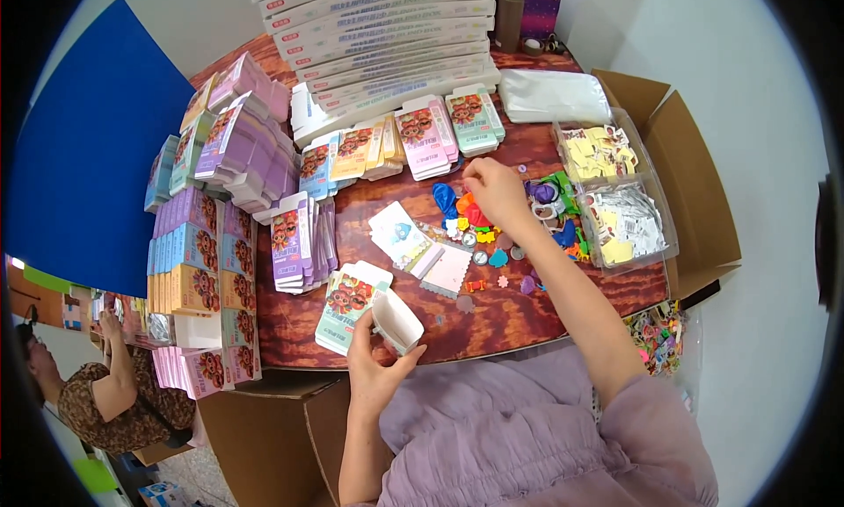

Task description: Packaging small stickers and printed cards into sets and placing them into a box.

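My left hand [378,366] grips a small open carton [398,321] near the table's front edge, its mouth tilted up and its inside white. Just left of it lies a stack of flat mint-green cartons [341,318]. My right hand [494,191] is over the pile of small toys, with its fingers curled together; what they hold, if anything, is hidden. Beside those fingers are a blue balloon [445,199] and orange and red pieces. Between my hands rest a white printed card [400,233] and a pink scalloped card [447,271], with small charms to their right.
Flat cartons in purple [299,243], yellow [359,149] and pink [425,138] stand along the back and left. Filled boxes [189,252] are stacked at far left. Clear trays [629,217] hold sachets beside a cardboard box [694,173]. Another person [114,393] works at left.
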### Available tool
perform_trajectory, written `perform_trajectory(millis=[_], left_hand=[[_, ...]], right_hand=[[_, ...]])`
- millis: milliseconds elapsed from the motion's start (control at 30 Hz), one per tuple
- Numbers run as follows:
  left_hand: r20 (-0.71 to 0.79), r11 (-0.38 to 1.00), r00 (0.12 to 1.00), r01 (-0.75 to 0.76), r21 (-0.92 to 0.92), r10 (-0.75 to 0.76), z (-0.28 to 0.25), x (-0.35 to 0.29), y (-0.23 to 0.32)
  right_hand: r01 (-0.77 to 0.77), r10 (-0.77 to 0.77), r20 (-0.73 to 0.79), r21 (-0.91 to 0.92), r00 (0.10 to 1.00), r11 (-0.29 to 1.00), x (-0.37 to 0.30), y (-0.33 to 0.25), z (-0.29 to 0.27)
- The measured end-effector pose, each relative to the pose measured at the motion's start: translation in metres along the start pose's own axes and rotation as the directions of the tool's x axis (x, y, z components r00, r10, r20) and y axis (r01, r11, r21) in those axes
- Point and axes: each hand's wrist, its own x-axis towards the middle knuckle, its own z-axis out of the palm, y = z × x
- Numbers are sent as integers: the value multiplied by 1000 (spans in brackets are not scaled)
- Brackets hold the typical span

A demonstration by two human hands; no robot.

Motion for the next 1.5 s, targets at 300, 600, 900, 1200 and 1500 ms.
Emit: perform_trajectory(millis=[300, 600, 900, 1200, 1500], left_hand=[[53, 961, 993, -113, 251, 102, 8, 12, -1], [74, 992, 997, -24, 122, 15, 12, 9, -6], [78, 975, 990, -129, 180, 116, 12, 15, -5], [170, 888, 977, -188, 419, 127, 2, 9, 14], [72, 954, 994, -100, 283, 83, 1, 8, 16]], right_hand=[[164, -161, 29, -109, 986, 980, -25, -20, 5], [77, -77, -99, -4, 992, 997, -17, 0, -19], [113, -104, -88, 104, 991, 988, -16, 4, -10], [20, -35, -92, -154, 995, 988, -1, 17, -8], [-14, 18, 70, -57, 997, 998, -4, 19, -8]])
